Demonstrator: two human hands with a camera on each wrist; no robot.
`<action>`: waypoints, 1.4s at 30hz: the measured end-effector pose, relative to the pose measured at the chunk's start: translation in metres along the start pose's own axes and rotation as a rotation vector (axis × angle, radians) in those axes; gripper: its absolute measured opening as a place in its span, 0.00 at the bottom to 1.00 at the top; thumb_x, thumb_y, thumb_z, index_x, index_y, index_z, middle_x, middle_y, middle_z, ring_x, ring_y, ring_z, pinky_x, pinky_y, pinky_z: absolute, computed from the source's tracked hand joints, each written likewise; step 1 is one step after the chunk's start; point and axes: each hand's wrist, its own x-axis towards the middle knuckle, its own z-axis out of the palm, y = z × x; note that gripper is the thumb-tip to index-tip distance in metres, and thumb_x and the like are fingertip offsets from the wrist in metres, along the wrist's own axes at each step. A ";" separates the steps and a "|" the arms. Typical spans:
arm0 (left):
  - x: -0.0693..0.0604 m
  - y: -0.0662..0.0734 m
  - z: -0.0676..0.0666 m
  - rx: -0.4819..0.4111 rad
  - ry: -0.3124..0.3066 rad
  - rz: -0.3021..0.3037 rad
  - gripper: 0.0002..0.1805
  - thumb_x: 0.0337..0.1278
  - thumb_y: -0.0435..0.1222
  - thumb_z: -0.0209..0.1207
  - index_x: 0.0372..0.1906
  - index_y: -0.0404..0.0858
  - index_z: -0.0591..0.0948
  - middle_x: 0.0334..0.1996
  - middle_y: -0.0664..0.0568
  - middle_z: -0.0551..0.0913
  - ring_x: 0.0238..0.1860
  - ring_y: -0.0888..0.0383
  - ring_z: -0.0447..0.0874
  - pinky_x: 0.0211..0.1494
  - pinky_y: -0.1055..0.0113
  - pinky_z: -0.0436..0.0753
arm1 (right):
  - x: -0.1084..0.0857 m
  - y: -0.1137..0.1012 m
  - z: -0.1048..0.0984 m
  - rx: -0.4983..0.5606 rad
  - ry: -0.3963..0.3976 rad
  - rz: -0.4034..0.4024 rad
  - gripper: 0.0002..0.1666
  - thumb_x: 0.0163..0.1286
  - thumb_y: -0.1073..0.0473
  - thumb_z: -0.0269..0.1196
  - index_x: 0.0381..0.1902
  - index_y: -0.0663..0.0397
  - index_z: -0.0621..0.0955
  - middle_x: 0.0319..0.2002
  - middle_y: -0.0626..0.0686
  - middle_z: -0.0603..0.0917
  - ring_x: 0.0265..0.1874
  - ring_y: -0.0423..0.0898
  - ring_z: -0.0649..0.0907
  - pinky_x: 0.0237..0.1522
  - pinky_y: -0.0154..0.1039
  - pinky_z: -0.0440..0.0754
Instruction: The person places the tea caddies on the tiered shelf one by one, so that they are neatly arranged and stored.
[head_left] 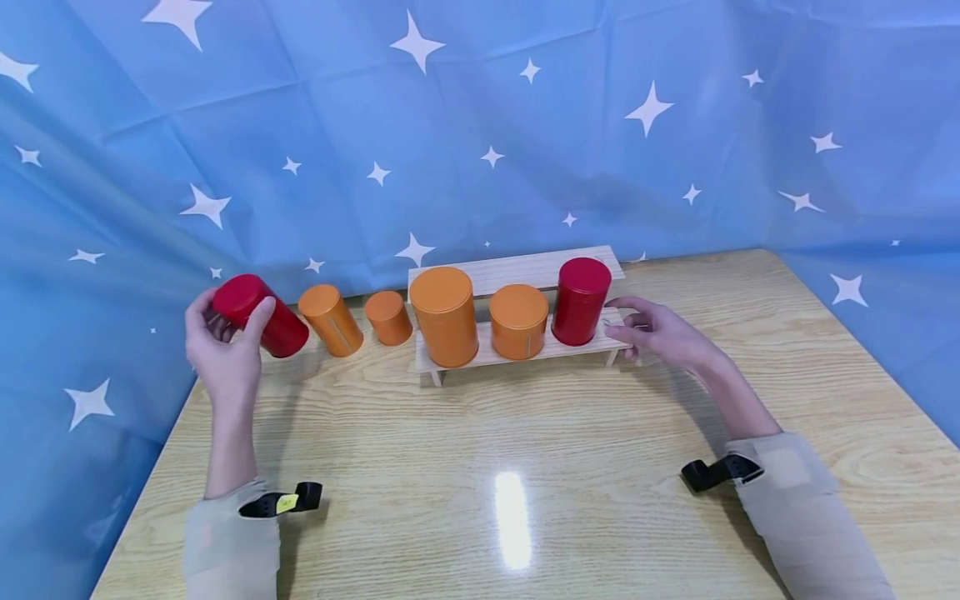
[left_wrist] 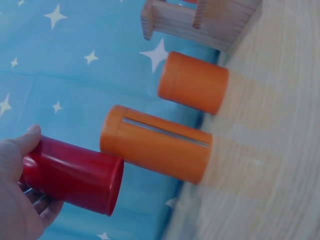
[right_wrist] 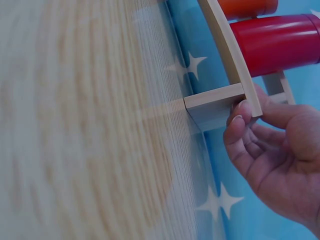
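In the head view my left hand [head_left: 228, 354] grips a red can [head_left: 279, 326] at the left, its thumb and fingers round the upper part. The left wrist view shows that red can [left_wrist: 75, 175] held off the table, beside an orange can [left_wrist: 155, 145]. My right hand [head_left: 663, 335] pinches the right end of a wooden two-step rack [head_left: 480, 354]; in the right wrist view its fingers [right_wrist: 243, 111] curl under the edge of the step. On the rack's front step stand a large orange can [head_left: 446, 321], a shorter orange can [head_left: 518, 323] and a red can [head_left: 579, 304].
Between the left hand and the rack, a slim orange can [head_left: 333, 325] and a small orange can [head_left: 390, 321] stand on the wooden table [head_left: 375, 467]. A blue cloth with white stars [head_left: 480, 108] hangs behind the table's back edge.
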 end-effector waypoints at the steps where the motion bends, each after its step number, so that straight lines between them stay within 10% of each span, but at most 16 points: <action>1: 0.000 0.002 0.000 -0.013 0.010 0.016 0.38 0.54 0.42 0.74 0.69 0.43 0.71 0.59 0.53 0.76 0.55 0.59 0.74 0.57 0.68 0.77 | 0.000 0.000 0.000 -0.001 0.000 0.000 0.36 0.74 0.58 0.63 0.73 0.63 0.62 0.36 0.61 0.78 0.30 0.58 0.83 0.35 0.45 0.85; 21: -0.021 0.043 0.014 -0.104 -0.030 0.259 0.36 0.55 0.35 0.72 0.69 0.38 0.72 0.59 0.54 0.78 0.58 0.56 0.75 0.59 0.67 0.78 | -0.001 0.000 0.002 -0.021 0.002 -0.015 0.35 0.75 0.56 0.63 0.72 0.64 0.63 0.36 0.60 0.78 0.30 0.59 0.83 0.36 0.45 0.85; 42: -0.044 0.050 0.058 -0.198 -0.157 0.272 0.37 0.52 0.27 0.72 0.69 0.32 0.71 0.58 0.46 0.79 0.56 0.56 0.76 0.62 0.65 0.75 | -0.001 -0.003 0.001 -0.002 -0.003 -0.003 0.36 0.75 0.59 0.62 0.73 0.65 0.61 0.35 0.61 0.77 0.27 0.57 0.82 0.32 0.43 0.84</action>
